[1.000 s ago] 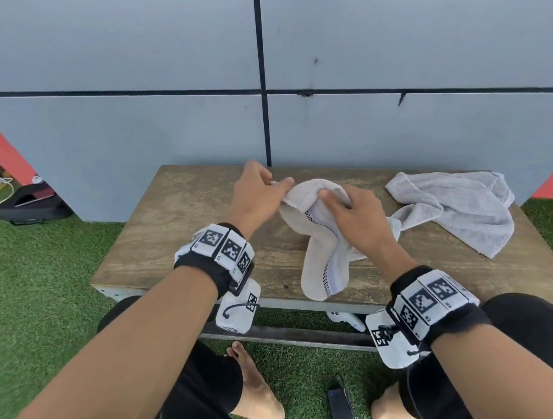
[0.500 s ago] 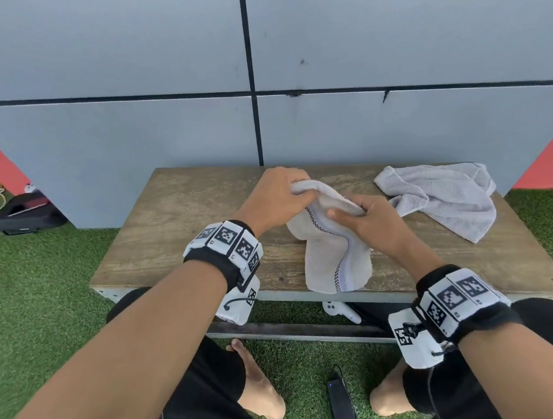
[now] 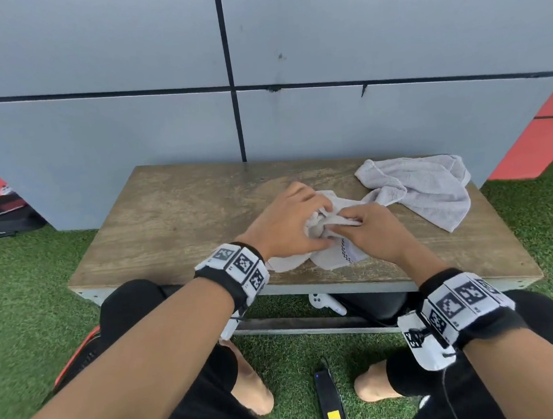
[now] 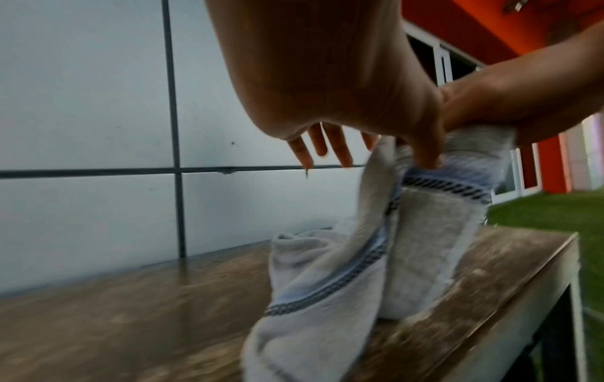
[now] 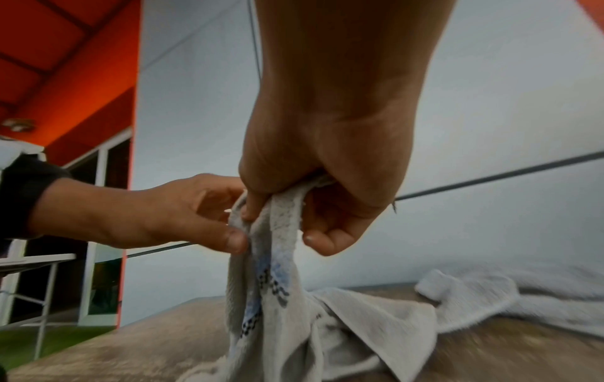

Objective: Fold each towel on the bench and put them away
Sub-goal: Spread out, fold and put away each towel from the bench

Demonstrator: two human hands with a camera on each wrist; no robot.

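grip: left hand (image 3: 289, 223) thumb pinches, fingers spread; right hand (image 3: 371, 232) fist pinches striped towel (image 3: 334, 261) | where: bunched, near-centre of bench (image 3: 172, 236); grey towel (image 3: 430, 188) far right, unfolded | advice: find two corners, pull apart, lay flat before folding

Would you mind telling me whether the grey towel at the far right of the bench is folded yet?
Not folded. The grey towel lies crumpled and loosely spread on the bench, untouched by either hand.
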